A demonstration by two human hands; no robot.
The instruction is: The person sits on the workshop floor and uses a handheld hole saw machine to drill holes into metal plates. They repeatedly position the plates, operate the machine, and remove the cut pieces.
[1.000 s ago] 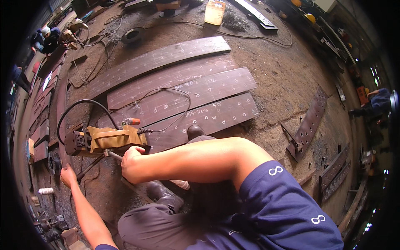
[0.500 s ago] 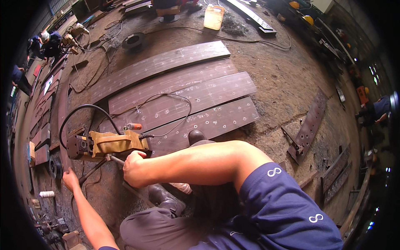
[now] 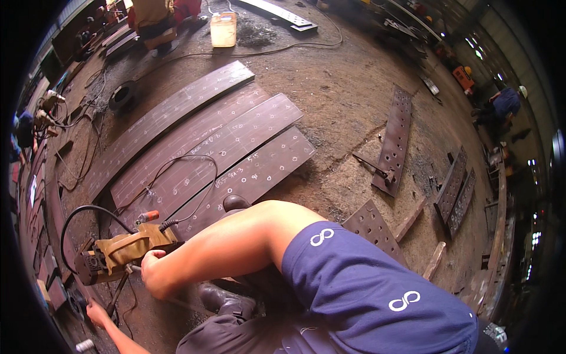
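A yellow-brown portable drill (image 3: 131, 246) with a dark motor end and a looped black cable stands on the steel at lower left. My right hand (image 3: 154, 272) is closed around one of the drill's levers (image 3: 135, 268), just below the body. Lower left, my left hand (image 3: 97, 314) is closed at the end of another dark lever (image 3: 119, 293); its fingers are partly hidden. An orange and silver can or bottle (image 3: 147, 216) lies behind the drill. Flat steel plates (image 3: 247, 165) with chalked circles and lines lie side by side beyond it.
Perforated steel plates (image 3: 394, 141) and narrow steel bars (image 3: 411, 219) lie on the floor to the right. A pale jerrycan (image 3: 223, 29) stands at the back near a crouching person (image 3: 154, 17). Another person (image 3: 505, 106) is at far right. A thin cable (image 3: 216, 171) crosses the plates.
My view has swung right, so the drill, plates and my hands appear further left and lower. Both hands keep their places at the drill's levers.
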